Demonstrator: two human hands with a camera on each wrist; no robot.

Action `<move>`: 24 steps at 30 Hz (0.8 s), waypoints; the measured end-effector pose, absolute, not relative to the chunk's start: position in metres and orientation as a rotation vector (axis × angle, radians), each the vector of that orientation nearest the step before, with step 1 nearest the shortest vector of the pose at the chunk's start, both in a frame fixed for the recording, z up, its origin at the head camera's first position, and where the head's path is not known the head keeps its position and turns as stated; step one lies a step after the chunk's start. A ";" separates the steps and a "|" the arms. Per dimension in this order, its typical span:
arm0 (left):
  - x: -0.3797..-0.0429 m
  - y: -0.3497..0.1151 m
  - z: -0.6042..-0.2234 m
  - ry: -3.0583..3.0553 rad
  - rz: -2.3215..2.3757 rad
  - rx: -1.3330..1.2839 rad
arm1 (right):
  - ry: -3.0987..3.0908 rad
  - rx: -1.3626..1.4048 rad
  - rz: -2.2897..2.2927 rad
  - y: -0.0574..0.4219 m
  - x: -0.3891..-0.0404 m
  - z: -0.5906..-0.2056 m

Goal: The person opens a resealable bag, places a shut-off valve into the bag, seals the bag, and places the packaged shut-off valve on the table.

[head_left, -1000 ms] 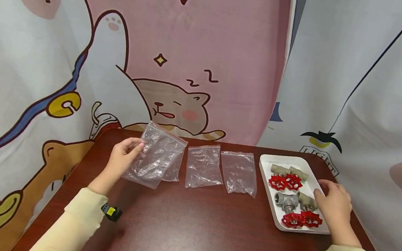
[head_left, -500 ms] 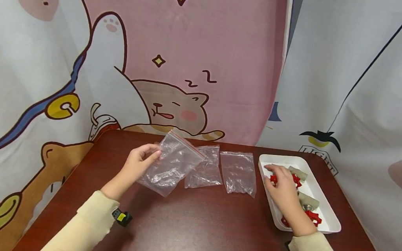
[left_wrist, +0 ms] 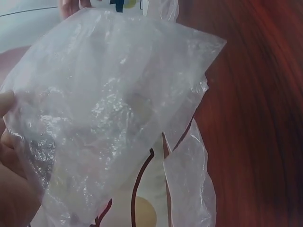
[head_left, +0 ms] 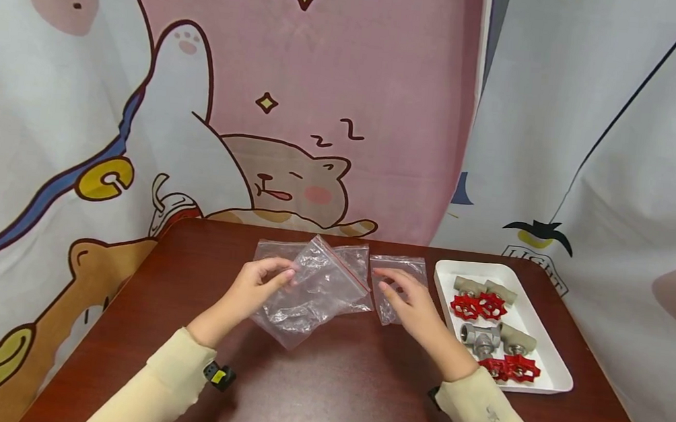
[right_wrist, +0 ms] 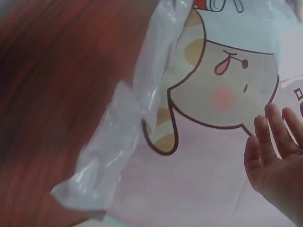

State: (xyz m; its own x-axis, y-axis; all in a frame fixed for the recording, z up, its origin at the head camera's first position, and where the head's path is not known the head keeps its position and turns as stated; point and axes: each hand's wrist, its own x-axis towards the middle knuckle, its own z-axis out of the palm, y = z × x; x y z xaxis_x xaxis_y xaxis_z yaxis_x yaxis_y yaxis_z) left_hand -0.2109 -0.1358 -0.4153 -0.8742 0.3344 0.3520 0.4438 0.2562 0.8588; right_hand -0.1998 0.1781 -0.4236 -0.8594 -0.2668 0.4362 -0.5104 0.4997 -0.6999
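My left hand [head_left: 257,291] pinches a clear zip-lock bag [head_left: 313,302] by its left edge, between thumb and fingers. The bag is raised and tilted, its reddish zip strip slanting down to the right. In the left wrist view the same bag [left_wrist: 104,109] fills much of the picture. My right hand [head_left: 411,303] is just right of the held bag, in front of another flat zip-lock bag [head_left: 385,311] and partly covering it. Its fingers [right_wrist: 279,127] are spread and hold nothing in the right wrist view.
Two more flat bags lie behind the held one, a left bag [head_left: 272,249] and a middle bag [head_left: 358,256], both partly hidden. A white tray [head_left: 552,367] at the right holds several valves [head_left: 483,338] with red handwheels. A printed cloth [head_left: 405,110] hangs behind the brown table [head_left: 323,395].
My left hand has carried the held bag to the right, over the middle bag. My right hand has come from the tray's right side, across the tray, leftward toward the held bag.
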 end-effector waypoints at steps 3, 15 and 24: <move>-0.210 -0.133 -0.416 -2.422 -1.682 -0.801 | -2.474 0.683 1.401 0.169 -0.204 -0.423; -0.207 -0.126 -0.414 -2.494 -1.606 -0.865 | -2.579 0.623 1.466 0.156 -0.206 -0.420; -0.209 -0.125 -0.416 -2.534 -1.549 -0.830 | -2.604 0.649 1.510 0.154 -0.197 -0.412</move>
